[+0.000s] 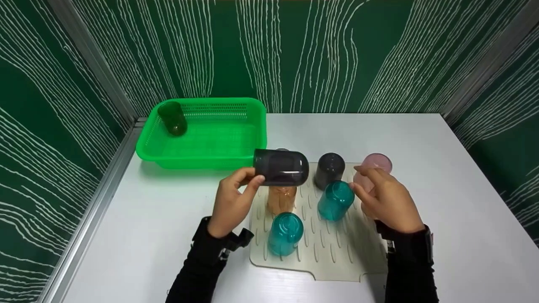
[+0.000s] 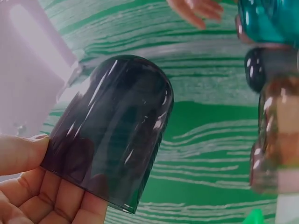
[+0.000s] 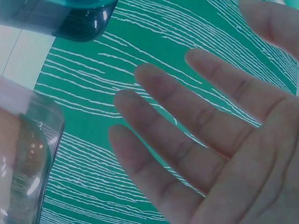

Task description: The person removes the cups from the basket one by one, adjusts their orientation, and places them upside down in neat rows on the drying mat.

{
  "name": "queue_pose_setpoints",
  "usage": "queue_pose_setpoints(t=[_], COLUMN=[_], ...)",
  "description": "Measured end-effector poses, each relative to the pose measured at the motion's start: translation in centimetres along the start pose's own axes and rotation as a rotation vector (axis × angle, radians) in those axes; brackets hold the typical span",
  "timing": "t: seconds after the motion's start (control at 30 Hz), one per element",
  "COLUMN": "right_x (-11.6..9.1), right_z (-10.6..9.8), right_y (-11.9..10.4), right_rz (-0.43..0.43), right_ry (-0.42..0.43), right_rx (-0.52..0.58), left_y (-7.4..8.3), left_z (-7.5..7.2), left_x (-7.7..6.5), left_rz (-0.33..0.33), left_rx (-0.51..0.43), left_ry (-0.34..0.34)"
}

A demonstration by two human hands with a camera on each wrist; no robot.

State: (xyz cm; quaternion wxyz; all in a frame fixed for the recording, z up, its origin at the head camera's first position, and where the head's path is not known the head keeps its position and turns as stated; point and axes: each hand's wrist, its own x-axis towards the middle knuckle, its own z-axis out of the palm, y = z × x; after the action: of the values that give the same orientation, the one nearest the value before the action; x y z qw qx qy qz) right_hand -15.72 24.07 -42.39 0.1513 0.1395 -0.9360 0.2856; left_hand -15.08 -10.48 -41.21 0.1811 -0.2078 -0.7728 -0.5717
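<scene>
A clear dark grey cup (image 1: 283,167) lies sideways in the air, its rounded base to the right. My left hand (image 1: 236,200) pinches it at the rim, thumb on one side and fingers on the other, as the left wrist view of the grey cup (image 2: 114,126) also shows. My right hand (image 1: 389,200) hovers beside a teal cup (image 1: 336,200) and a pink cup (image 1: 376,163). In the right wrist view, that hand (image 3: 219,140) has its fingers spread and holds nothing. An amber cup (image 1: 281,201) stands upside down beneath the held cup, partly hidden.
Upside-down cups stand on a cream drying mat (image 1: 337,267), including a second teal cup (image 1: 286,234) in front and a dark grey cup (image 1: 329,170) behind. A green basket (image 1: 147,153) at the back left holds one dark-looking cup (image 1: 173,120). Green walls surround the white table (image 1: 126,235).
</scene>
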Motion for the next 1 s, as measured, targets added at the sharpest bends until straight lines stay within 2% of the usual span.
queue_pose_setpoints(t=[0.13,0.23,0.37,0.47,0.6,0.73,1.0], right_x=[-0.2,-0.2,0.0,0.1,0.1,0.0,-0.1], right_z=[0.4,0.8,1.4,2.0,2.6,3.2,4.4], right_y=[-0.2,-0.6,-1.2,-1.7,-2.6,-3.4,-4.2], right_rz=[-0.044,-0.108,-0.261,-0.386,-0.485,-0.516,-0.531], right_ry=[0.04,0.084,0.127,0.132,0.126,0.104,0.085], right_rx=[0.014,0.023,0.119,0.232,0.331,0.386,0.406], left_y=[0.0,0.0,0.1,0.1,0.2,0.4,0.6], left_z=[0.9,1.6,2.4,2.7,3.0,3.1,3.5], left_x=[-0.5,-0.8,-1.2,-1.3,-1.3,-1.2,-1.3], left_rz=[-0.025,-0.038,-0.068,-0.117,-0.194,-0.237,-0.312], left_rx=[-0.042,-0.075,-0.118,-0.16,-0.253,-0.311,-0.395], left_ry=[-0.029,-0.059,-0.094,-0.114,-0.131,-0.137,-0.131])
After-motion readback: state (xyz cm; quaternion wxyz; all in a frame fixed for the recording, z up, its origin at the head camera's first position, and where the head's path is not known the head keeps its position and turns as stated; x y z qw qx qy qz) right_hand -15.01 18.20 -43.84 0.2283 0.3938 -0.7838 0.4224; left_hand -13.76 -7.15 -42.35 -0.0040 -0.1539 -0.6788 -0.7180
